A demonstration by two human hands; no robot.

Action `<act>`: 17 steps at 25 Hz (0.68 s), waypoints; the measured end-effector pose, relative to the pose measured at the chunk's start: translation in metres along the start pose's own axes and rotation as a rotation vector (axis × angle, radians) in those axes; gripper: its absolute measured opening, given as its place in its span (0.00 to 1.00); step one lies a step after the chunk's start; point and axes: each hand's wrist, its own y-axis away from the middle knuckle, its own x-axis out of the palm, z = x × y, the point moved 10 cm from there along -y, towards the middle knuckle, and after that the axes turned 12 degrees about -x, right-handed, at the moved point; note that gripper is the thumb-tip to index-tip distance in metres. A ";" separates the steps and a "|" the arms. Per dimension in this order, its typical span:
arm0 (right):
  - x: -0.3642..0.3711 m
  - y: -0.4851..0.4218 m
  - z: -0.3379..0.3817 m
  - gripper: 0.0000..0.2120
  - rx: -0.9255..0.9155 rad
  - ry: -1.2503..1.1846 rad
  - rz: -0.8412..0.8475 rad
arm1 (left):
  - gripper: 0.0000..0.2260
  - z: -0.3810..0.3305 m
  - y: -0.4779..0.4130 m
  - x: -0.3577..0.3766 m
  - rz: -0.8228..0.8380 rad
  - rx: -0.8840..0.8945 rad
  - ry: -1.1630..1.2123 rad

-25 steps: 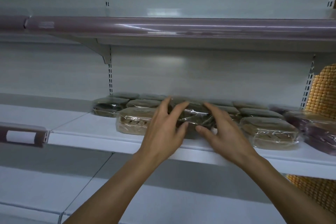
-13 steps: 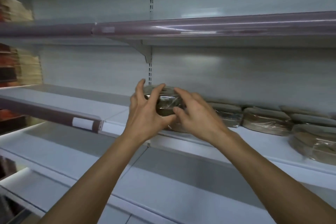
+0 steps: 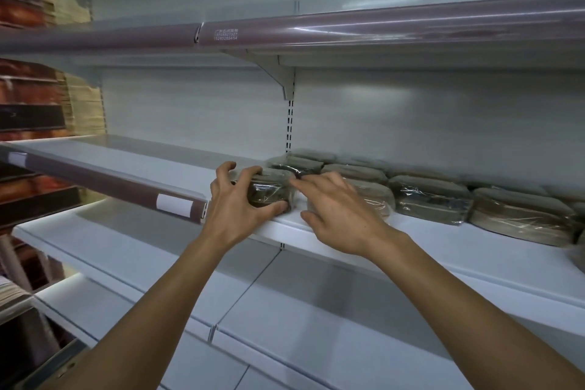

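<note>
Left of the wrapped pack (image 3: 269,193), the shelf (image 3: 142,161) gives open room back to the rear wall (image 3: 190,111). On its right, a tight row of packs (image 3: 430,199) bars the way, and the upper shelf (image 3: 380,28) limits headroom.

On my feed both arms are bare right down to the near edge: left forearm (image 3: 164,301), right forearm (image 3: 468,298), slender and stretched by the wide lens. Left hand (image 3: 236,204) and right hand (image 3: 340,218) are uncovered too, with slim fingers.

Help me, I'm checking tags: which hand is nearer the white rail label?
Left. The left hand, gripping the dark packet, is just right of the white label; the right hand lies beyond that packet.
</note>
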 end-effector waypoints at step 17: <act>-0.016 0.054 -0.051 0.25 0.203 0.108 -0.205 | 0.27 -0.094 0.030 0.041 0.076 0.403 0.028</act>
